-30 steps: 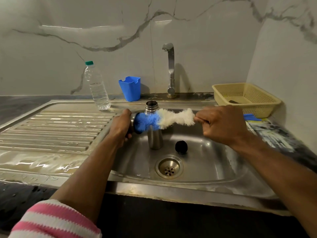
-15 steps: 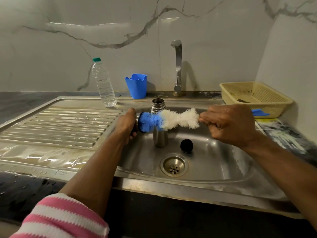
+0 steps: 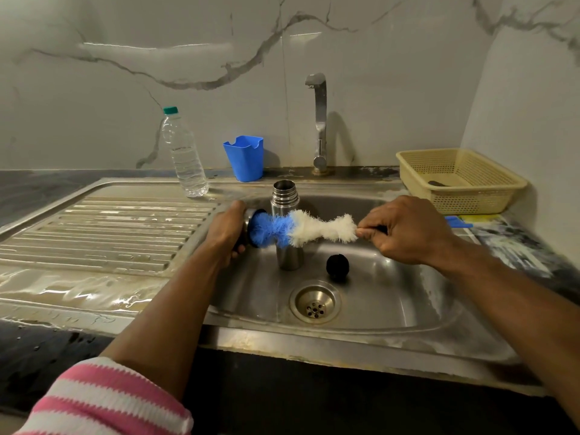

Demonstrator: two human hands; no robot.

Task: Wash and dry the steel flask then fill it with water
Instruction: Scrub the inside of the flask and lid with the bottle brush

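Observation:
The steel flask [image 3: 285,196] stands upright and uncapped in the sink basin [image 3: 392,296]. In front of it my left hand [image 3: 227,230] grips the flask's steel cap [image 3: 248,226], its opening turned right. My right hand [image 3: 408,230] pinches the handle of a bottle brush [image 3: 301,229] with blue and white bristles. The blue tip sits at the cap's opening and the brush lies level across the flask's body. A small black round stopper [image 3: 337,265] lies on the basin floor right of the flask.
The tap [image 3: 319,120] rises behind the basin, with no water running. A blue plastic cup [image 3: 244,158] and a clear water bottle [image 3: 183,155] stand at the back. A yellow basket [image 3: 458,180] sits at right. The wet ribbed drainboard [image 3: 103,233] is at left; the drain [image 3: 315,304] is near.
The brush has slid slightly to the right, so a little more of the blue tip shows outside the cap. The view has shifted a little.

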